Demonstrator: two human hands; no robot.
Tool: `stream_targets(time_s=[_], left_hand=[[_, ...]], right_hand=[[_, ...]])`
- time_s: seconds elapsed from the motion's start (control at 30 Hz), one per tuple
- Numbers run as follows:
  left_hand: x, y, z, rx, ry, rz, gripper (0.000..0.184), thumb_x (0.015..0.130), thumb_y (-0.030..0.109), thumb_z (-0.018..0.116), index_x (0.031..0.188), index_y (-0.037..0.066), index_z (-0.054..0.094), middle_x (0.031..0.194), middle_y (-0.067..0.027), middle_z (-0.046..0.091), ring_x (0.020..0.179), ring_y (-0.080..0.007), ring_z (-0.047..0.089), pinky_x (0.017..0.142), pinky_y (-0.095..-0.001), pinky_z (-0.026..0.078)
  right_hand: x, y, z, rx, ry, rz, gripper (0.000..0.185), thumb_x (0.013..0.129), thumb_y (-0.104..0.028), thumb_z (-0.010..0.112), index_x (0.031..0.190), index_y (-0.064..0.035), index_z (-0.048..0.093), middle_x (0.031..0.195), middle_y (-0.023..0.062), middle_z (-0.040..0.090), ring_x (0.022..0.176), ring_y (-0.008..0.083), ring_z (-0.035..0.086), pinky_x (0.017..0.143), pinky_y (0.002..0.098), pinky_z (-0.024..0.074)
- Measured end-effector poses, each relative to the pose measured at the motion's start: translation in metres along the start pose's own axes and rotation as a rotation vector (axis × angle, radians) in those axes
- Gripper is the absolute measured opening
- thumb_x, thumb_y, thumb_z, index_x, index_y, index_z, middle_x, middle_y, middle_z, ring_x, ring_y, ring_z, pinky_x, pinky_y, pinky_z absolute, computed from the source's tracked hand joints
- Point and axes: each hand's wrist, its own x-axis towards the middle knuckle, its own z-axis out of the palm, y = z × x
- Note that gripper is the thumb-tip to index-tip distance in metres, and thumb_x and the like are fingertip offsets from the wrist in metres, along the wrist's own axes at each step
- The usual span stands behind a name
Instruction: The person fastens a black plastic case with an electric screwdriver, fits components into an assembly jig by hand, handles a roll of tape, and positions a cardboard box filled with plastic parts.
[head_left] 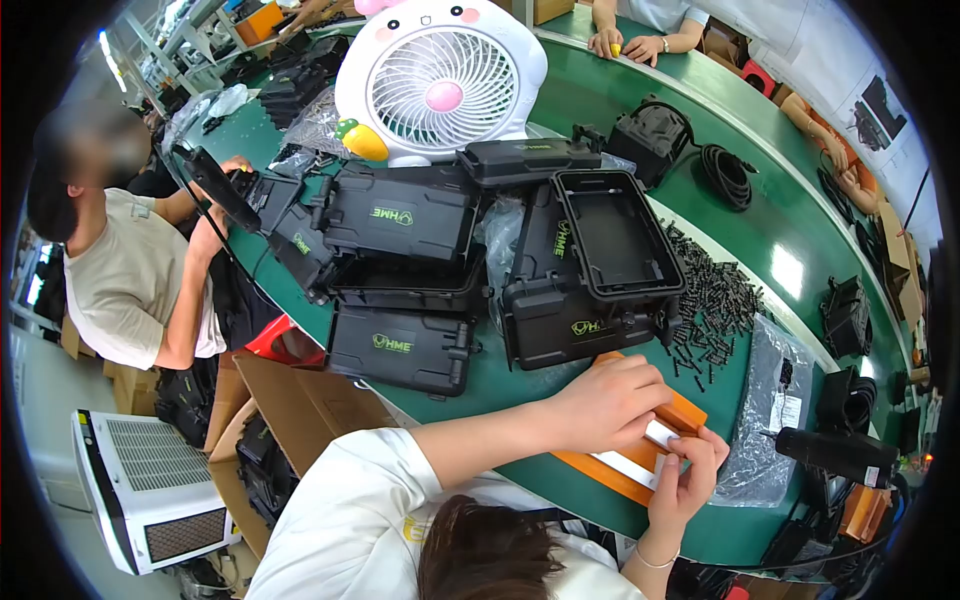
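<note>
An orange block-like fixture (618,481) with a white strip (628,467) along its middle lies at the table's front edge. My left hand (615,400) rests over its upper part, fingers curled down and closed, their tips mostly hidden. At the fixture's right side, my right hand (688,475) has thumb and index finger brought together by the strip in a pinch. Whatever is between those fingers is too small to name. Just beyond my hands sits a heap of small black screw-like parts (712,300). Black plastic cases (555,325) marked HME are stacked farther left.
An open black case shell (620,235) tops the stack. Behind stands a white fan (440,90). To the right are a clear plastic bag (765,420) and a black power screwdriver (830,455). A co-worker (140,270) handles black parts at left; a cardboard box (300,395) is below.
</note>
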Motion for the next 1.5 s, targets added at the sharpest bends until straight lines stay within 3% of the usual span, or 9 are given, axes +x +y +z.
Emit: stream_targets(time_s=[0.17,0.47,0.6,0.77,0.87,1.23,1.33,1.37,1.5], left_hand=[[0.0,0.001,-0.002,0.046,-0.053,0.013,0.027,0.075,0.008,0.06,0.101,0.005,0.056,0.099,-0.0105,0.056,0.092,-0.0284,0.054,0.083,-0.0407,0.043],[0.007,0.069,-0.074,-0.026,0.624,0.389,0.028,0.076,0.008,0.061,0.103,0.0,0.059,0.112,-0.0144,0.057,0.1,-0.0298,0.054,0.08,-0.0391,0.047],[-0.031,0.152,-0.097,0.106,0.818,0.47,0.024,0.091,0.025,0.052,0.105,0.008,0.062,0.111,-0.0025,0.058,0.105,-0.0202,0.047,0.084,-0.0431,0.042],[-0.05,0.163,-0.154,0.529,0.559,0.739,0.024,0.091,0.028,0.054,0.112,0.018,0.061,0.125,0.0156,0.048,0.124,-0.0131,0.033,0.098,-0.0465,0.034],[-0.056,0.185,-0.137,0.591,0.756,0.495,0.026,0.091,0.027,0.054,0.114,0.017,0.06,0.124,0.0149,0.049,0.123,-0.0143,0.035,0.098,-0.0472,0.033],[-0.059,0.189,-0.164,0.243,0.872,0.695,0.03,0.093,0.025,0.042,0.107,0.003,0.056,0.112,-0.0028,0.054,0.104,-0.0202,0.039,0.087,-0.0396,0.028],[-0.084,0.21,-0.212,0.105,0.87,0.9,0.029,0.092,0.025,0.043,0.107,0.004,0.057,0.112,-0.0029,0.054,0.104,-0.0199,0.039,0.087,-0.0395,0.028],[-0.09,0.217,-0.223,0.086,0.83,0.986,0.029,0.092,0.024,0.043,0.108,0.004,0.057,0.112,-0.0029,0.054,0.104,-0.0198,0.039,0.087,-0.0395,0.028],[-0.106,0.243,-0.248,0.05,0.654,1.251,0.029,0.092,0.024,0.044,0.108,0.004,0.057,0.113,-0.003,0.054,0.104,-0.0194,0.039,0.087,-0.0395,0.029]], right_hand=[[0.0,-0.001,-0.001,0.002,-0.005,0.0,0.016,0.072,0.004,0.054,0.086,-0.0034,0.059,0.08,0.0087,0.058,0.092,0.0293,0.051,0.093,0.0422,0.0358],[-0.004,-0.001,-0.002,0.026,0.014,0.031,0.015,0.072,0.004,0.055,0.084,-0.0033,0.06,0.083,0.009,0.059,0.099,0.0326,0.051,0.094,0.0426,0.0364],[-0.003,-0.002,-0.001,0.01,0.017,0.031,0.017,0.071,0.004,0.055,0.085,-0.004,0.06,0.083,0.0091,0.059,0.1,0.0328,0.05,0.094,0.0416,0.0375],[-0.006,-0.001,-0.002,0.023,0.026,0.036,0.017,0.071,0.005,0.055,0.084,-0.004,0.061,0.084,0.0092,0.06,0.103,0.0331,0.051,0.093,0.0409,0.0383],[-0.006,-0.001,-0.001,0.042,0.039,0.033,0.017,0.071,0.006,0.055,0.084,-0.0037,0.061,0.084,0.0095,0.061,0.104,0.0332,0.051,0.093,0.0407,0.0388],[0.027,-0.042,-0.066,0.233,0.142,0.115,0.027,0.079,-0.003,0.055,0.105,0.0027,0.059,0.109,0.0135,0.061,0.102,0.0238,0.058,0.091,0.0357,0.0444],[0.051,-0.096,-0.136,0.353,0.403,-0.48,0.047,0.086,-0.033,0.053,0.102,0.0106,0.056,0.105,0.0272,0.056,0.097,0.036,0.056,0.089,0.0435,0.046],[0.048,-0.111,-0.149,0.2,0.947,-0.506,0.055,0.085,-0.046,0.05,0.095,0.0076,0.056,0.098,0.0254,0.055,0.091,0.0352,0.054,0.083,0.0445,0.0446],[0.056,-0.159,-0.192,0.612,0.708,-1.171,0.054,0.084,-0.046,0.051,0.096,0.0063,0.056,0.098,0.0243,0.055,0.091,0.0344,0.054,0.082,0.0445,0.0447]])
